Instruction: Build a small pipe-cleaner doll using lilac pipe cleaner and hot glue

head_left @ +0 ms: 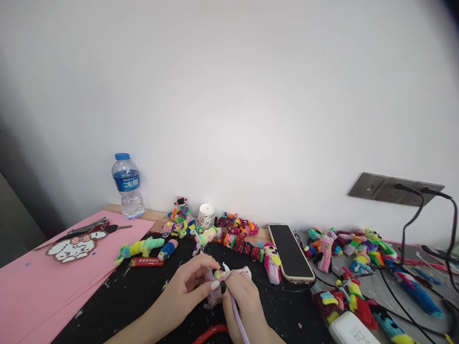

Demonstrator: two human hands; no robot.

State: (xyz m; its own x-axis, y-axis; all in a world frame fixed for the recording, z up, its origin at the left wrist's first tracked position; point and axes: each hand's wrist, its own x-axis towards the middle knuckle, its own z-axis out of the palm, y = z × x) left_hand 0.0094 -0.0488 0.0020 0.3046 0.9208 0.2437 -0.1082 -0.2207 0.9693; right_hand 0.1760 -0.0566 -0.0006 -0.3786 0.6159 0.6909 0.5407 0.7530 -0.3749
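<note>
**Two hands pinched on a small pink pipe-cleaner figure**

Both hands meet over the black work mat [143, 296] at the near edge of the desk. The left hand [186, 286] closes its thumb and fingertips on a small pale pink fuzzy pipe-cleaner figure [218, 282] with a bit of yellow-green at its top. The right hand [242, 298] pinches the same figure from the other side, fingers narrow and touching those of the left; a lilac pipe-cleaner strand [238, 320] runs down from the grip across this hand.

Just below the grip, a red curved band [211, 332] lies on the mat. Just beyond it, a heap of multicoloured pipe-cleaner dolls [229, 234] stretches along the wall, with a small white jar [206, 215] among them. To the right of the grip lies a black smartphone in a pale case [290, 253], screen dark, and further right more dolls [351, 248] and black cables [409, 224]. Well to the left lies a pink paper sheet [43, 286] bearing a white bead-pattern piece [71, 248], with a clear plastic water bottle with a blue cap [127, 186] behind it.
</note>
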